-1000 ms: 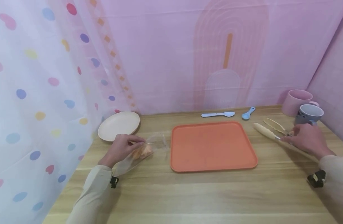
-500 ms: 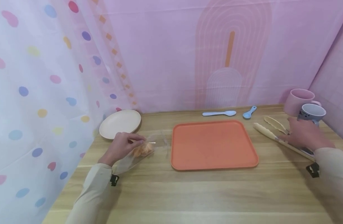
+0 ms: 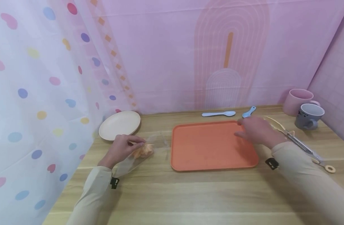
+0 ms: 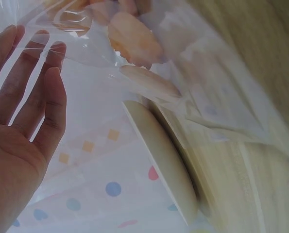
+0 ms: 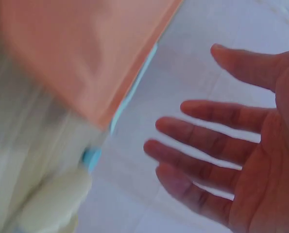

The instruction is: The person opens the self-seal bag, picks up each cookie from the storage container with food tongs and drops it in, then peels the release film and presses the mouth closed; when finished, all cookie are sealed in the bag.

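Pinching a clear bag [image 3: 159, 142]: the left hand [image 3: 122, 149].
Right hand [image 3: 257, 131], fingers spread, apparently hovers over the orange tray [image 3: 208, 148].

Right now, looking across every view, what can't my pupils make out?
Head view: part of the tongs, hidden by the right grip and sleeve.
Head view: the pink mug's lower right side, behind the grey mug.
Left wrist view: some pieces in the bag, cut off by the top edge.
Right wrist view: the tray's far part, cut off at the top; the rest blurred.
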Motion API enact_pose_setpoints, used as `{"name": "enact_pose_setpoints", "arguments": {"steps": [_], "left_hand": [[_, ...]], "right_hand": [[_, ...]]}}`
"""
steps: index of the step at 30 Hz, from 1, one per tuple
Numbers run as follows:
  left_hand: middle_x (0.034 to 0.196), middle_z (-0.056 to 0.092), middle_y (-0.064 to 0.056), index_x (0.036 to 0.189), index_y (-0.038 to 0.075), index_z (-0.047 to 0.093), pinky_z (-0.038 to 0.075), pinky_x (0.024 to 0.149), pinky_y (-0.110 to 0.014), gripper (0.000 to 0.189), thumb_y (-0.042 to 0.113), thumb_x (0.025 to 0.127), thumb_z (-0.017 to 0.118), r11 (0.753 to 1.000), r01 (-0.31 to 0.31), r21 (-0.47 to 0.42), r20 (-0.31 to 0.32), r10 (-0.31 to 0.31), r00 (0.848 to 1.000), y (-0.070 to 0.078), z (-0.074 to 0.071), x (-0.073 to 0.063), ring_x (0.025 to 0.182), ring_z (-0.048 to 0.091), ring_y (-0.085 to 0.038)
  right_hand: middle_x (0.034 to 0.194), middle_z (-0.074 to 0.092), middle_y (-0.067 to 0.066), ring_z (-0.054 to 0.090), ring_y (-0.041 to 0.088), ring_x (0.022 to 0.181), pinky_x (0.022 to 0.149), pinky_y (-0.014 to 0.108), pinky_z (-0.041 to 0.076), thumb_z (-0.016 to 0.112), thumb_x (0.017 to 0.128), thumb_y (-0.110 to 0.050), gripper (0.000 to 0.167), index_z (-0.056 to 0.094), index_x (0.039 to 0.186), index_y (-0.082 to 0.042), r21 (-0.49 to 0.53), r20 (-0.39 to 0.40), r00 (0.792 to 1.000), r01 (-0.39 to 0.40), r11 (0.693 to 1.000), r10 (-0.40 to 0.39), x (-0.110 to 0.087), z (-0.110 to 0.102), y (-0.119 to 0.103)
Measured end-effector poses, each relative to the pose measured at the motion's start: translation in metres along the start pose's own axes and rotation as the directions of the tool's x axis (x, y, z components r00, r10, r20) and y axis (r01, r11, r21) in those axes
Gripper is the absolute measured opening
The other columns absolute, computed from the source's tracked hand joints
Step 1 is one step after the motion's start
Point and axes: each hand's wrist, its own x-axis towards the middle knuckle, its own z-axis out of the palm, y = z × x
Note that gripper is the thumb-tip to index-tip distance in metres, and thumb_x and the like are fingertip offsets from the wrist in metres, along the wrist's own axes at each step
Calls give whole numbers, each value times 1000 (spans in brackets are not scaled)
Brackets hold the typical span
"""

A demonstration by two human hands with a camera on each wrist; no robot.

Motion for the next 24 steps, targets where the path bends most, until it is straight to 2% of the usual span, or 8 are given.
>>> {"name": "enact_pose_setpoints", "arguments": {"steps": [6,11,14,20,24], "left_hand": [[94,80,-7,97,8,81,61,69,-25,10,10,88,77,1000,9,-16,9,-9,1000,0,2,0,85,76,-21],[94,80,-7,97,9,81,61,69,-25,10,9,88,77,1000,-1,-23,14,1,1000,-2,4,0,84,76,-21],[95,80,-7,98,9,80,61,68,-23,11,8,87,77,1000,3,-28,18,-2,1000,-1,5,-1,84,76,-22],[96,80,-9,98,6,80,60,68,-19,12,6,87,77,999,16,-43,28,-15,999,2,4,-2,84,76,-23],[95,80,-8,96,6,80,60,68,-21,11,5,86,77,999,13,-43,18,-12,1000,3,5,-1,84,75,-21]], "right_hand": [[101,75,15,70,29,93,82,47,58,70,92,-28,37,69,113,2,156,11,987,158,975,-162,19,17,-29],[93,72,3,65,16,85,78,36,56,68,95,-28,26,72,108,-6,268,52,967,226,937,-248,40,28,-57],[97,72,0,64,13,87,79,33,55,66,97,-29,23,72,109,-10,341,64,959,238,909,-275,55,34,-79],[123,70,11,69,22,105,95,38,57,66,97,-19,34,64,127,-3,465,55,956,230,855,-287,87,49,-136],[118,71,12,68,24,106,93,35,57,67,95,-14,35,62,126,0,580,26,979,149,801,-201,108,59,-168]]}}
